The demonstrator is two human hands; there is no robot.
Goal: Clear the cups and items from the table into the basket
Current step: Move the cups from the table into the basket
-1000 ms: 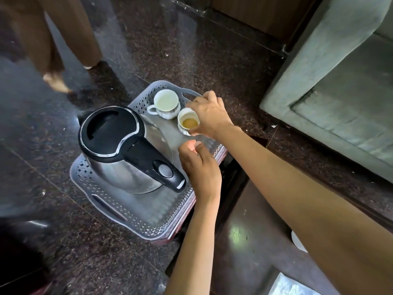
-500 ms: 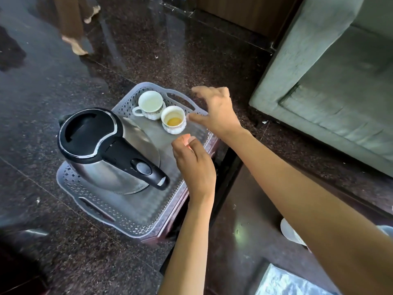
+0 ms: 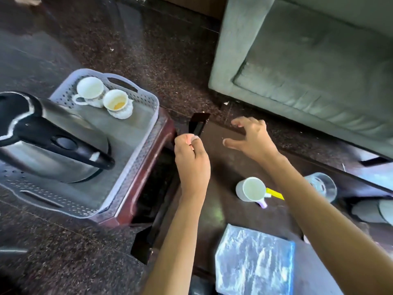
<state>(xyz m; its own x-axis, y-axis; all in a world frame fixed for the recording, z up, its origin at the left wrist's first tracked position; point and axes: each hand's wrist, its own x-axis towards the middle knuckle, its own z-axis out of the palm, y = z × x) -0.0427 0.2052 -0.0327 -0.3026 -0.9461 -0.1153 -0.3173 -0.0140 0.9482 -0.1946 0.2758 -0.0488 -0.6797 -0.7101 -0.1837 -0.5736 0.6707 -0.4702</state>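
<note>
Sitting at the far left, the electric kettle [image 3: 49, 143] takes up most of my grey perforated basket [image 3: 136, 150], which rests on a low reddish stool [image 3: 148, 167] beside the desk [image 3: 221, 167], near enough, I judge, to load without stretching. Two white teacups, an empty one [image 3: 90, 89] and one with a little tea left [image 3: 117, 102], stand touching in the basket's far corner, tucked clear of the kettle, so that part looks done. My left hand [image 3: 191, 158] hangs over the gap between stool and desk, curled shut; I cannot tell whether it holds anything. My right hand [image 3: 251, 139] hovers over the bare desk with fingers spread and empty, free to reach. Nearer me on the desk, a white mug [image 3: 251, 189] lies tipped by a yellow stick [image 3: 275, 193], with a clear glass [image 3: 323, 186] just beyond my forearm and a plastic packet [image 3: 255, 260] closest. These are left to collect.
</note>
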